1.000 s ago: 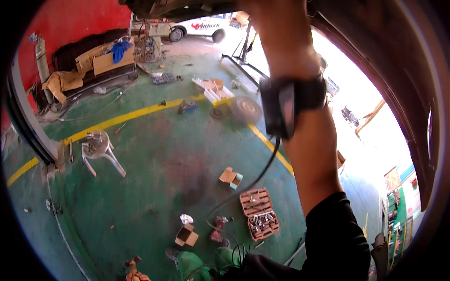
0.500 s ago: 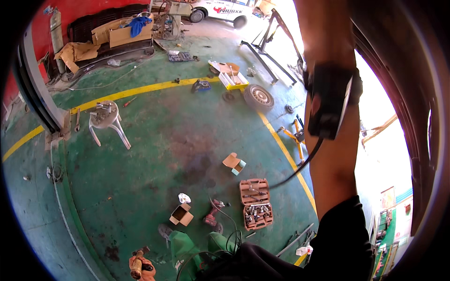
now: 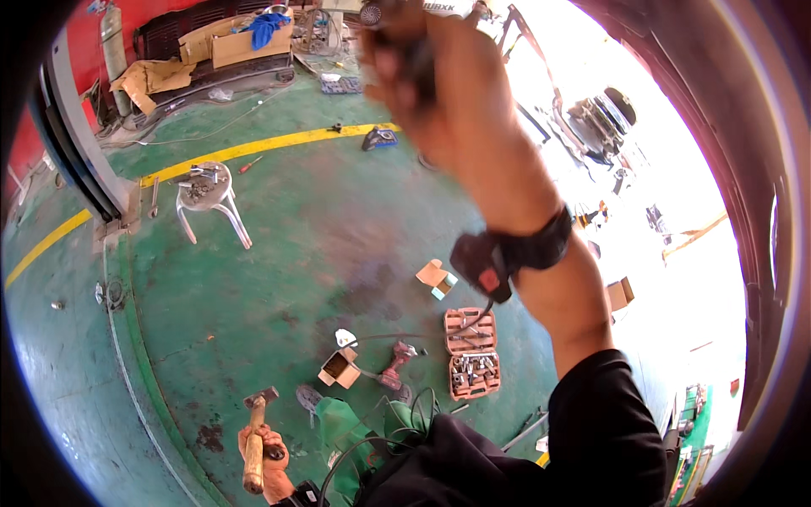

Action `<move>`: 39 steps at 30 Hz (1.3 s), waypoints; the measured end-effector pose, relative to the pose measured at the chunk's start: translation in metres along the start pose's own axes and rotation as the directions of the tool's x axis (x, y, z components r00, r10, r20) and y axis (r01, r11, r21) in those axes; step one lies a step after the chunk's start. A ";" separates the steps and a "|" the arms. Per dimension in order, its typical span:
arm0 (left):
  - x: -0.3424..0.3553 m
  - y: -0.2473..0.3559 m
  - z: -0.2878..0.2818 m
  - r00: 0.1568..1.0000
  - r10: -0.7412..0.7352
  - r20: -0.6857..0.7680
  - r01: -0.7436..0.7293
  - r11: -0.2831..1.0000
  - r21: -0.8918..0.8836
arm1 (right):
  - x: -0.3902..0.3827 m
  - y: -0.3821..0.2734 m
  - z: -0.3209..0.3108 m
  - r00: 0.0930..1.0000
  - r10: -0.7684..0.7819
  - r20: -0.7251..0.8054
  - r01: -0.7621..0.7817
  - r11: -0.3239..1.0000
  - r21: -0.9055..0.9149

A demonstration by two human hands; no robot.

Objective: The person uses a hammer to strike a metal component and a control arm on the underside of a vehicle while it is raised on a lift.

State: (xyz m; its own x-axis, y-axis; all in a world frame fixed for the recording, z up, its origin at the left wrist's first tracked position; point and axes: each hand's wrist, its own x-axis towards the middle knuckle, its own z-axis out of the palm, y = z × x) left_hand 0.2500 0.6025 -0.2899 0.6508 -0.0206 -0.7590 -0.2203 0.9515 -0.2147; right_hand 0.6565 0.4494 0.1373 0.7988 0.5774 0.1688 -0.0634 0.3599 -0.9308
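Hammer (image 3: 253, 463) is at lower left above the floor (image 3: 253, 304); left hand (image 3: 269, 448) wraps its handle, head up, a grip apparently better for holding than striking. Right hand (image 3: 460, 101) is raised, fingers curled on a dark part (image 3: 416, 68), blurred. Socket case (image 3: 460, 318) lies open near drill (image 3: 395, 367), presumably for reach. Stool (image 3: 217, 196) bears metal parts (image 3: 203, 171), likely kept together. Floor is green, stained, yellow-lined; red wall (image 3: 83, 52) at upper left.

This was an auto repair workshop: its green painted floor (image 3: 245, 296) held a socket set (image 3: 475, 374) and an impact wrench (image 3: 395, 368).
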 end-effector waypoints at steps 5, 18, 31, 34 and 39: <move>-0.009 0.014 -0.007 0.999 -0.045 -0.010 0.045 0.999 0.020 | -0.067 0.079 -0.083 0.920 0.382 -0.085 -0.350 0.900 0.259; 0.019 0.023 -0.025 0.889 0.087 -0.450 0.069 0.945 0.320 | -0.300 0.177 -0.216 0.794 0.541 -0.278 -0.312 0.754 0.577; 0.097 -0.135 -0.006 0.909 -0.198 -0.366 0.356 0.827 0.435 | -0.509 0.365 -0.331 0.234 0.843 -0.484 -0.405 0.537 0.740; 0.111 -0.158 -0.007 0.895 -0.285 -0.344 0.407 0.837 0.365 | -0.521 0.417 -0.328 0.065 0.873 -0.483 -0.512 0.445 0.735; 0.124 -0.160 -0.026 0.881 -0.303 -0.364 0.441 0.804 0.399 | -0.536 0.558 -0.313 0.051 0.911 -0.409 -0.552 0.367 0.749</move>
State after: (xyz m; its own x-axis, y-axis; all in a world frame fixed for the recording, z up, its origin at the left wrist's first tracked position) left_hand 0.3471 0.4393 -0.3661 0.3756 -0.4177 -0.8273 0.4003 0.8782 -0.2617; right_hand 0.3800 0.1113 -0.5737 0.2272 0.0575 -0.9722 -0.9124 0.3616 -0.1918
